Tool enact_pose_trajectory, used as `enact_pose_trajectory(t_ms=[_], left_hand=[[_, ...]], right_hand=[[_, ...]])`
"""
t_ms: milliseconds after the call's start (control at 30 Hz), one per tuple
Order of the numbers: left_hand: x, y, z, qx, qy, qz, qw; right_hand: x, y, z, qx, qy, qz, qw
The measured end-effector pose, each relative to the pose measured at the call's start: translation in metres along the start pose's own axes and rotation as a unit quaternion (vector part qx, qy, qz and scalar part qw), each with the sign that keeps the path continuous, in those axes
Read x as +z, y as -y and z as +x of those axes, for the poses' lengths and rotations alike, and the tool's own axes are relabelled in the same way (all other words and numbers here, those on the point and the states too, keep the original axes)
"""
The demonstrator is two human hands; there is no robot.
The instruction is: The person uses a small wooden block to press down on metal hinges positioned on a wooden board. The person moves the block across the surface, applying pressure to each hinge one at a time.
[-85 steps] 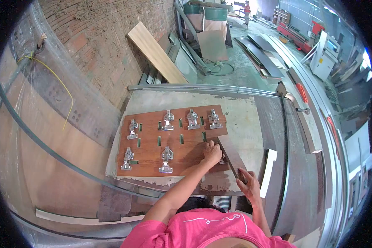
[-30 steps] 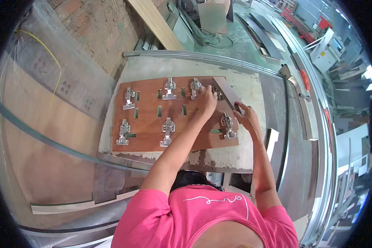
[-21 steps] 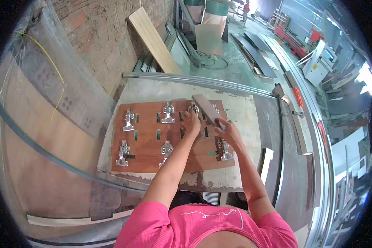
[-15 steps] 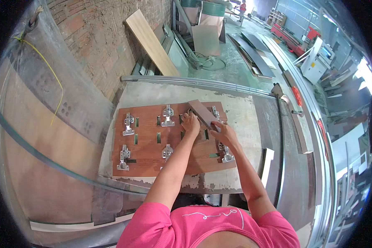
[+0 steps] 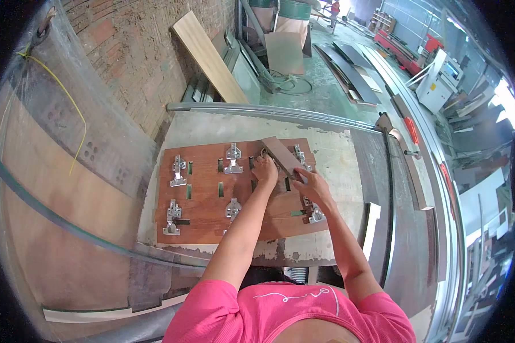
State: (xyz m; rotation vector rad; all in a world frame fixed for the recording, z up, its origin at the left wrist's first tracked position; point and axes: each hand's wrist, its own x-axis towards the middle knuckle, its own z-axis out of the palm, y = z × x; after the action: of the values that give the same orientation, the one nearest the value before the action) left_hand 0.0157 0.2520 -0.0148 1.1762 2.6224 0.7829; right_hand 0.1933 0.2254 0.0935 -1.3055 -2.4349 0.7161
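A reddish-brown wooden board (image 5: 203,220) lies flat in front of me, with dark slots cut through it. Several metal cabinet hinges, such as the front left hinge (image 5: 171,217) and the back middle hinge (image 5: 233,158), rest on it. My right hand (image 5: 315,187) is closed around the near end of a brown wooden strip (image 5: 282,155), held slantwise over the board's right half. Against the strip's left side, my left hand (image 5: 265,172) has its fingers curled together near a small metal part (image 5: 263,153). The hand mostly covers whatever it pinches.
Beneath the board is a worn pale worktop (image 5: 332,166) with a metal rail (image 5: 229,108) along its far edge. A plastic-covered sheet stack (image 5: 68,200) stands left. Planks (image 5: 206,57) lean against the brick wall. At far right is a white machine cabinet (image 5: 438,86).
Both hands and the strip stay in nearly the same place over the board. The whole view has shifted very slightly.
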Motion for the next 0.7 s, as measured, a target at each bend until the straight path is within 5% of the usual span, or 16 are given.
enact_pose_trajectory(t_ms=[700], left_hand=[[-0.014,0.003,-0.002,0.009,0.055,-0.034,0.998]], right_hand=[[0.004,0.005,-0.013,0.007,-0.020,0.017,1.000]])
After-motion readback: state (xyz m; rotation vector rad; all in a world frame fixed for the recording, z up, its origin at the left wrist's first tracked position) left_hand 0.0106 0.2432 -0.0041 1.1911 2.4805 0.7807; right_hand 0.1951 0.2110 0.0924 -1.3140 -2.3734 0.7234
